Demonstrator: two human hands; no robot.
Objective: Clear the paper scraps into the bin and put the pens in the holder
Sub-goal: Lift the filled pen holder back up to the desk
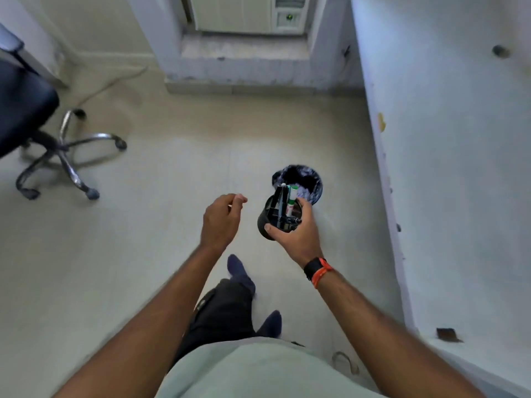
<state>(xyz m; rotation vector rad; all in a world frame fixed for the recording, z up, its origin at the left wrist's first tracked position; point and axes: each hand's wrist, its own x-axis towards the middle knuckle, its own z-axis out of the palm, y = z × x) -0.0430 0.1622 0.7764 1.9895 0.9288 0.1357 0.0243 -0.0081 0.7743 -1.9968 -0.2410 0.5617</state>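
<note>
Black mesh holder, shiny chrome chair base, smooth pale floor, matt painted wall

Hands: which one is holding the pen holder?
The right hand, the one wearing the black and orange wristband, grips the black pen holder; the left hand is beside it without touching it.

No text can be read. The white-and-green marker in the black mesh pen holder, just beside the right fingers, bears reddish print too blurred to make out.
</note>
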